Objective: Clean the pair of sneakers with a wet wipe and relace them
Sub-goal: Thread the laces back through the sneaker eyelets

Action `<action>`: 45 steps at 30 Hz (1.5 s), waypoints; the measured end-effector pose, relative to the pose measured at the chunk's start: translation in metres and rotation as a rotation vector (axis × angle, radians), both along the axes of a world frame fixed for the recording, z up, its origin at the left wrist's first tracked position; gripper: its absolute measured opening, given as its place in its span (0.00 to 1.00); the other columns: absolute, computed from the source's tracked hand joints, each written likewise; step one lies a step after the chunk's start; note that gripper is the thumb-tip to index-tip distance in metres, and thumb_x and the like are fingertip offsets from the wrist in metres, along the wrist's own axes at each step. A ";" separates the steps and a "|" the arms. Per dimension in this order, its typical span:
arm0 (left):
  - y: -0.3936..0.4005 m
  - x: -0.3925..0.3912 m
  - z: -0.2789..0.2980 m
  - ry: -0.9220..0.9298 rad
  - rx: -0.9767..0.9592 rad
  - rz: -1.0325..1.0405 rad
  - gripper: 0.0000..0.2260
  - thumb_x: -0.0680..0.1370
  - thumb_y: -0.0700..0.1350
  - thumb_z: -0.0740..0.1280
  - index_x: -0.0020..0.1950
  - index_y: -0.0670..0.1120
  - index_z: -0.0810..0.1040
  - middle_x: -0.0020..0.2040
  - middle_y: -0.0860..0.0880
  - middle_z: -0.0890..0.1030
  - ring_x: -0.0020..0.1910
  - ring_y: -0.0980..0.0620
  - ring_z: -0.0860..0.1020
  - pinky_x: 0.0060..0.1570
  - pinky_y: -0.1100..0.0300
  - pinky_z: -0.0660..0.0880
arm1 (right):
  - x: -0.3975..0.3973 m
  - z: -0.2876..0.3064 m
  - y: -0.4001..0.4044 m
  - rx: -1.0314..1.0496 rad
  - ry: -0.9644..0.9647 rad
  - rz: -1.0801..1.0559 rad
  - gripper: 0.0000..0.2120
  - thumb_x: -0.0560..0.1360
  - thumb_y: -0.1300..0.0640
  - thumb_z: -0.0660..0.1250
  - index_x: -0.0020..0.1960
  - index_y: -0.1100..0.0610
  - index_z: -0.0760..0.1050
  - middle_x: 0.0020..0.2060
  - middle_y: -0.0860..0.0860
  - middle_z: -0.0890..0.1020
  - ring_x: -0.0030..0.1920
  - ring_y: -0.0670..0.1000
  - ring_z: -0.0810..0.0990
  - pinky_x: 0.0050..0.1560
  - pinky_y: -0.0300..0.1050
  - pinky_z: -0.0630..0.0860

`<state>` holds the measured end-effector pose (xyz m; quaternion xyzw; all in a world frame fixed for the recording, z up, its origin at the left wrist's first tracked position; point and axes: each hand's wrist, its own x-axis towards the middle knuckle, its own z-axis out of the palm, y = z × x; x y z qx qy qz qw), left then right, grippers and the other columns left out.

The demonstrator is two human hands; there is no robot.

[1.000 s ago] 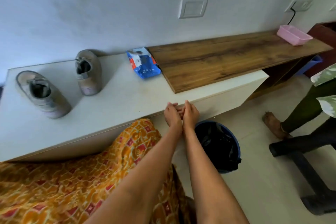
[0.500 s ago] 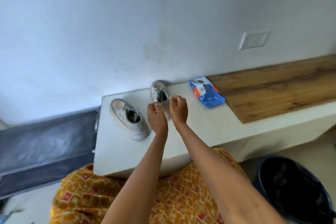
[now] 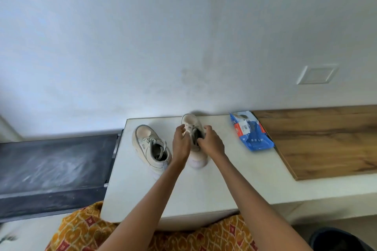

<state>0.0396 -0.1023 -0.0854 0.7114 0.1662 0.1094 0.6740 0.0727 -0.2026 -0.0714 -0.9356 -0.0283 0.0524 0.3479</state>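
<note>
Hands are flanking the right sneaker (image 3: 194, 140): left hand (image 3: 180, 144) curling at its 9 o'clock side, right hand (image 3: 211, 144) gripping its collar (wipe pack (image 3: 252, 133) lying at 3 o'clock).

1. Fingers of the left hand (image 3: 180, 142) and right hand (image 3: 211, 142) flank the right sneaker (image 3: 194, 128); the wall (image 3: 183, 47) blocks just beyond.
2. Left of the fingers: the second sneaker (image 3: 151, 146), near.
3. Right: bare counter (image 3: 224, 179), then the wipes packet (image 3: 251, 131).
</note>
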 end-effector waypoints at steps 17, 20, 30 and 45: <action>-0.009 -0.104 -0.006 0.207 0.093 -0.242 0.08 0.77 0.44 0.65 0.45 0.40 0.79 0.33 0.45 0.76 0.33 0.50 0.73 0.33 0.58 0.71 | -0.120 0.031 -0.043 -0.382 -0.142 0.356 0.11 0.74 0.54 0.64 0.56 0.53 0.74 0.51 0.53 0.79 0.50 0.55 0.79 0.41 0.42 0.68; -0.005 -0.105 0.002 0.247 0.124 -0.299 0.09 0.75 0.44 0.70 0.47 0.39 0.81 0.33 0.45 0.78 0.32 0.50 0.76 0.34 0.58 0.75 | -0.124 0.021 -0.041 -0.280 -0.173 0.318 0.05 0.74 0.55 0.65 0.48 0.55 0.75 0.47 0.53 0.76 0.47 0.53 0.77 0.39 0.41 0.68; 0.005 -0.102 0.014 0.333 -0.262 -0.410 0.06 0.78 0.33 0.61 0.44 0.39 0.75 0.38 0.44 0.77 0.35 0.50 0.75 0.36 0.60 0.75 | -0.117 0.006 -0.050 0.534 0.065 -0.057 0.06 0.72 0.60 0.66 0.41 0.55 0.69 0.37 0.52 0.76 0.41 0.51 0.76 0.44 0.48 0.76; -0.014 -0.122 0.004 0.129 0.361 -0.366 0.15 0.72 0.57 0.70 0.47 0.46 0.79 0.43 0.50 0.80 0.41 0.54 0.77 0.41 0.57 0.74 | -0.119 0.039 -0.040 0.829 0.111 0.014 0.07 0.78 0.62 0.58 0.51 0.56 0.74 0.42 0.53 0.80 0.45 0.50 0.78 0.50 0.43 0.75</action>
